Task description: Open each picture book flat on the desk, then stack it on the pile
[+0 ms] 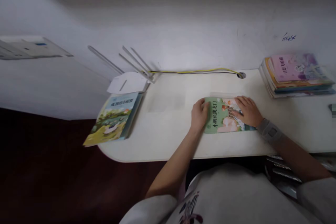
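Head view: green picture book [222, 119] flat on white desk [168, 136], centre-right of frame. Your left hand [200, 113] curls at spine edge, fingers together, clamp unclear. Your right hand [246, 111] lies flat on cover, fingers slightly apart. Likely thin, light, floppy, slick: hold at spine.

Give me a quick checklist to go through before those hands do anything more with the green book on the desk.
1. Green book lies flat and closed on the desk: ok.
2. Right hand rests flat on the cover: ok.
3. Left hand sits at the book's left edge: ok. Whether it actually grips: cannot tell.
4. Stack of books at the far right stands apart from both hands: ok.
5. Yellow cable runs along the wall, away from the green book: ok.
6. Book on the left fully supported: not ok, its near corner overhangs the desk edge.
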`<action>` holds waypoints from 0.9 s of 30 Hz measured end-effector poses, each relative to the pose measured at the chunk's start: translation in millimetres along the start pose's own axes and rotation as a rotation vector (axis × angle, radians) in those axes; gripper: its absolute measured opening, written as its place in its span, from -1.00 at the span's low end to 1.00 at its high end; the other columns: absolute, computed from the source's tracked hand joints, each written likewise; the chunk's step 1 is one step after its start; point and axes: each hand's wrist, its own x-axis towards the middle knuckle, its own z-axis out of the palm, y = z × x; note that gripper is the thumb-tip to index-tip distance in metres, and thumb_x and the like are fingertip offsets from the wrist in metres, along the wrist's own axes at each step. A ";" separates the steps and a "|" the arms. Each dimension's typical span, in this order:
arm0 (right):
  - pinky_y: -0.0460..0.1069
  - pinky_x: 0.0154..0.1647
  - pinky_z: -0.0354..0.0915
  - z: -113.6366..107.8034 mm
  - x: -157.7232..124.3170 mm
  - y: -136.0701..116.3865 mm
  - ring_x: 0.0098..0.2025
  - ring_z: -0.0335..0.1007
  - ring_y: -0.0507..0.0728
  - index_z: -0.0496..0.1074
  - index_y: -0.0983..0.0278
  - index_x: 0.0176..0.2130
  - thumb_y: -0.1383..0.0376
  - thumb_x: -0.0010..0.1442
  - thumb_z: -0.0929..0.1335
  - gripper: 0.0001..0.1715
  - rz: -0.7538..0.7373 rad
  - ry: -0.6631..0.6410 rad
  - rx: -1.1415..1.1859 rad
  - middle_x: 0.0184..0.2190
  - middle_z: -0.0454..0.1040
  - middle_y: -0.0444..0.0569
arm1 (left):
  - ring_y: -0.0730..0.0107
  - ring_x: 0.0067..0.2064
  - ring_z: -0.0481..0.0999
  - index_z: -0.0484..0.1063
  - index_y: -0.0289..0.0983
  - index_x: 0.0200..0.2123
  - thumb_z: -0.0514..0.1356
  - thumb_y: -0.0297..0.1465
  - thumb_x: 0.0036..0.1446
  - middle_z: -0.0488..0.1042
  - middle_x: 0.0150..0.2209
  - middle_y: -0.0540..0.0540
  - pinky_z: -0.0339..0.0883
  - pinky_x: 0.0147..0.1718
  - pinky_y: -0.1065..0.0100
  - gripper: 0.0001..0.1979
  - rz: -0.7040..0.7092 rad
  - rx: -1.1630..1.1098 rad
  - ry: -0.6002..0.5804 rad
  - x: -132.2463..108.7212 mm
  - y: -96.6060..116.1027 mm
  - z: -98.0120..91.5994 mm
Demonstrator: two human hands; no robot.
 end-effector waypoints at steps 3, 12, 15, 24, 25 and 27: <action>0.24 0.19 0.01 1.7 1.9 4.9 0.19 0.17 0.30 0.20 0.40 0.19 0.03 0.29 0.17 -0.34 0.035 0.023 0.039 0.14 0.33 0.24 | 0.42 -0.38 0.48 0.11 -0.25 0.25 0.17 -0.28 0.09 0.47 -0.36 -0.01 0.37 -0.35 0.37 -0.34 -0.106 -0.363 -0.021 5.7 6.0 -4.1; 0.20 0.16 0.05 -7.0 12.5 17.5 0.07 0.28 0.27 0.27 0.34 0.14 0.05 0.29 0.18 -0.43 -0.009 0.093 0.142 0.00 0.43 0.17 | 0.45 -0.40 0.46 0.45 -0.34 -0.06 0.33 -0.36 -0.19 0.50 -0.43 0.02 0.33 -0.32 0.37 -0.47 -0.134 -0.594 -0.385 30.7 16.9 -28.1; 0.14 0.04 0.17 -14.9 17.5 21.1 -0.01 0.30 0.26 0.32 0.33 0.10 0.10 0.28 0.20 -0.48 -0.034 0.087 0.151 -0.08 0.44 0.15 | 0.42 -0.40 0.46 0.49 -0.33 -0.26 0.35 -0.34 -0.25 0.52 -0.44 0.00 0.33 -0.31 0.35 -0.61 -0.155 -0.562 -0.380 31.0 18.9 -32.0; 0.04 -0.13 0.26 -46.3 22.6 22.0 -0.22 0.37 0.17 0.47 0.31 -0.17 0.24 0.31 0.15 -0.64 -0.105 0.074 0.282 -0.30 0.47 0.07 | 0.41 -0.43 0.43 0.50 -0.32 -0.40 0.28 -0.25 -0.11 0.50 -0.48 -0.02 0.31 -0.36 0.35 -0.75 -0.065 -0.337 -0.237 11.9 22.5 -36.1; 0.04 -0.15 0.26 -51.0 22.6 20.4 -0.24 0.37 0.16 0.48 0.30 -0.19 0.23 0.31 0.15 -0.63 -0.103 0.065 0.306 -0.32 0.48 0.06 | 0.41 -0.41 0.43 0.50 -0.31 -0.41 0.28 -0.25 -0.10 0.51 -0.45 -0.03 0.31 -0.35 0.35 -0.77 -0.045 -0.316 -0.201 10.3 23.3 -36.3; 0.01 -0.19 0.26 -61.9 23.3 17.2 -0.27 0.37 0.14 0.49 0.29 -0.23 0.21 0.30 0.15 -0.61 -0.087 0.043 0.361 -0.34 0.49 0.04 | 0.39 -0.35 0.45 0.50 -0.29 -0.41 0.28 -0.26 -0.10 0.53 -0.36 -0.05 0.31 -0.32 0.35 -0.78 -0.005 -0.319 -0.161 7.5 25.0 -37.3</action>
